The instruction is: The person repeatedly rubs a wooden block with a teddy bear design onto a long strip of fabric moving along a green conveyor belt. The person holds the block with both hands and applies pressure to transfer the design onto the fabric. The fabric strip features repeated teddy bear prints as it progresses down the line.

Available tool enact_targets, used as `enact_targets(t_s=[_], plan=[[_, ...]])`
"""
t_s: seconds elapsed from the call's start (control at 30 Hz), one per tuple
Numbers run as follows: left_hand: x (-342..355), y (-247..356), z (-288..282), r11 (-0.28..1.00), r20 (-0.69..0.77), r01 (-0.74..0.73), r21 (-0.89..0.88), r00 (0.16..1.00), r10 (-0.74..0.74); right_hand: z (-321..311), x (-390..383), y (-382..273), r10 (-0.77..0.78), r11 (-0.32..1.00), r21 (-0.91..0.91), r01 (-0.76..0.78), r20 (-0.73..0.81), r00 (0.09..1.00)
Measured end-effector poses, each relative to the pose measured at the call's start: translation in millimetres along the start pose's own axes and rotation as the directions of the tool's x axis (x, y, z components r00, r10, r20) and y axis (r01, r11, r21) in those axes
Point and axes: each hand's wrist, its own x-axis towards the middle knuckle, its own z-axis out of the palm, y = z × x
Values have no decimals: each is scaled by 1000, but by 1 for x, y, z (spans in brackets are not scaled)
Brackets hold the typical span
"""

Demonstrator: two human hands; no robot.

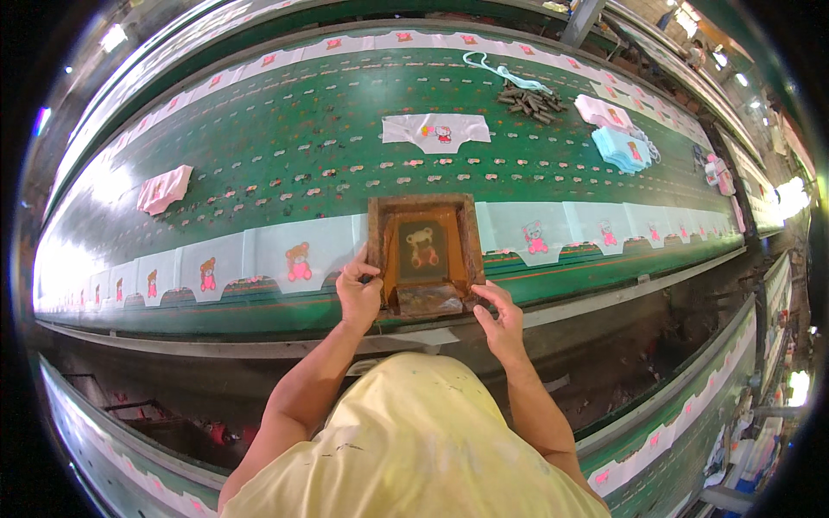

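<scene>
a wooden screen-printing frame (420,250) sits over the white cloth pieces (335,244) lining the green worktop (294,112), hiding whatever lies beneath it. the left hand (358,292) has its grip closed on the left rim, fingertips partly hidden; the right hand's (503,324) is loosely parted, forefinger by the lower right corner.

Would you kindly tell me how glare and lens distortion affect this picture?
Head view: white glare washes out the left end of the green table; the fisheye lens bows its long edges and leaves the corners black; the bright light at right is blown out; the wooden frame stays legible.
</scene>
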Motion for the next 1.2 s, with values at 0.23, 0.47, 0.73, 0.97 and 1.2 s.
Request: enact_targets(t_s=[0.23, 0.47, 0.73, 0.97, 1.2], plan=[[1, -7, 0, 982, 13, 40, -185, 999, -38, -2, 5, -9, -75, 995, -74, 72, -44, 996], [3, -6, -1, 996, 21, 79, -45, 997, -79, 14, 20, -61, -354, 871, -267, 413, 242, 903], [-1, -18, 2, 999, -1, -32, 3, 999, 32, 28, 38, -72, -299, 735, -449, 508, 458, 837], [-3, -6, 4, 982, -9, -9, 190, 1000, 11, 34, 63, -77, -259, 727, -460, 509, 502, 825], [-2, 0, 6, 978, -13, 4, 209, 1000, -1, 14, 121, -77, -128, 793, -401, 459, 626, 769]])
